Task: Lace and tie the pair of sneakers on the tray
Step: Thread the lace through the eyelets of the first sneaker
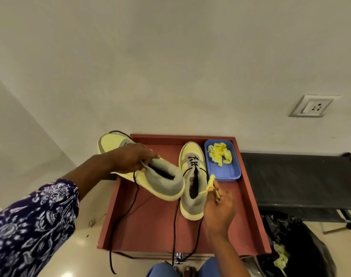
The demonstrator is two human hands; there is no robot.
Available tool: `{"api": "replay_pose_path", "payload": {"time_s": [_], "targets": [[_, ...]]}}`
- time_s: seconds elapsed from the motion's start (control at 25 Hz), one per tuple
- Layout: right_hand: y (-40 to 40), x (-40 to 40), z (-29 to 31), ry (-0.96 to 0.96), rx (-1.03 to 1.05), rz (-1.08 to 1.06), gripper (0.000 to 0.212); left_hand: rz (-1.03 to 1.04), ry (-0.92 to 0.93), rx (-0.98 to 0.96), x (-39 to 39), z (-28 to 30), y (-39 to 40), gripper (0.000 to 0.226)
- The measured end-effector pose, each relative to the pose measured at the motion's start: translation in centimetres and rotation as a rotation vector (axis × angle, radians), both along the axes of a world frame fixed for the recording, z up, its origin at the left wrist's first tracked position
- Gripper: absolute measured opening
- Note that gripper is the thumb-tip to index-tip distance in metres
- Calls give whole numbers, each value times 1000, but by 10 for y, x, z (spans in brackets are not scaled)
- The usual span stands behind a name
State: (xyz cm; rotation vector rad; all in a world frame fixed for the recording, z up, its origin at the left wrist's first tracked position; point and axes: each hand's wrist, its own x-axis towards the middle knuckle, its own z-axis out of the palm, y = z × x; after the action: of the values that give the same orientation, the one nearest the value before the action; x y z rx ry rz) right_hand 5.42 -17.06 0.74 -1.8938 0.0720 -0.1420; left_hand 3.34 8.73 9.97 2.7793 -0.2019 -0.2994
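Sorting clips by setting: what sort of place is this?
Probably a room in a home: plain wall with a socket, tiled floor, a black bin bag beside the tray.

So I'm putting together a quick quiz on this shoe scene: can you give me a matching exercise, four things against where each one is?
Things:
1. lifted sneaker
2. second sneaker
3. blue tub
4. small yellow paper wad

Places:
A. pinched in the right hand
B. standing on the red tray, toe away from the person
C. held above the tray by the left hand
D. far right corner of the tray, crumpled yellow paper inside

Pairs: 1-C, 2-B, 3-D, 4-A
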Motion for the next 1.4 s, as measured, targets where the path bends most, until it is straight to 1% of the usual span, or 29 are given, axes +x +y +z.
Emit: {"api": "replay_pose_path", "payload": {"time_s": [0.04,0.08,0.12,0.2,0.24,0.32,0.44,0.48,0.52,0.6,0.64,0.68,0.72,0.8,0.88,0.92,0.96,1.0,1.08,1.12,1.16,1.2,1.24,1.28,1.32,1.4], "targets": [[-2,-1,-1,0,-23,6,32,-80,8,88,1,-2,0,11],[-4,-3,-3,1,-41,10,33,-143,45,176,2,-6,1,28],[-5,-5,-4,2,-50,11,34,-200,94,265,2,-9,0,38],[-6,-8,-6,2,-51,11,34,-296,121,416,1,-20,0,44],[-5,-11,-6,0,-51,17,34,-341,105,436,0,-25,-1,43],[-4,-15,-6,-13,-59,36,33,-384,64,379,-6,-32,-2,37],[-2,-21,-7,-44,-67,49,31,-476,-135,348,-12,-47,-3,27],[-2,-23,-8,-45,-65,57,31,-484,-149,355,-13,-51,-7,27],[-2,-26,-9,-40,-63,71,31,-472,-127,359,-15,-55,-11,30],[-1,-32,-13,-35,-65,101,31,-435,40,447,-16,-65,-17,37],[0,-36,-16,-37,-69,118,31,-428,86,496,-17,-70,-17,39],[1,-40,-18,-40,-71,136,31,-417,87,504,-20,-75,-16,39],[3,-43,-20,-38,-71,152,31,-401,54,487,-23,-80,-15,38],[4,-50,-23,-9,-64,183,32,-384,-131,441,-31,-89,-12,34],[5,-55,-26,22,-60,204,33,-264,-201,394,-40,-95,-11,47],[6,-58,-28,41,-61,211,33,-177,-220,333,-43,-102,-13,56],[6,-61,-30,72,-61,217,33,-89,-226,252,-47,-107,-18,62],[7,-63,-32,116,-60,226,33,-1,-217,152,-51,-110,-25,60],[8,-68,-36,191,-61,237,33,239,-268,-129,-59,-114,-40,39],[7,-69,-38,219,-60,234,33,335,-278,-228,-65,-113,-48,36],[7,-71,-39,254,-53,227,32,364,-268,-275,-71,-112,-55,43],[6,-73,-42,295,-43,211,32,347,-246,-302,-77,-112,-61,55],[7,-75,-47,351,-28,186,32,279,-206,-287,-83,-112,-65,64],[8,-76,-53,423,-1,162,32,201,-162,-240,-88,-110,-69,66],[11,-79,-57,503,47,127,32,132,-156,-170,-91,-114,-70,60],[18,-84,-62,653,179,44,28,86,-204,-82,-91,-119,-71,40]]}}
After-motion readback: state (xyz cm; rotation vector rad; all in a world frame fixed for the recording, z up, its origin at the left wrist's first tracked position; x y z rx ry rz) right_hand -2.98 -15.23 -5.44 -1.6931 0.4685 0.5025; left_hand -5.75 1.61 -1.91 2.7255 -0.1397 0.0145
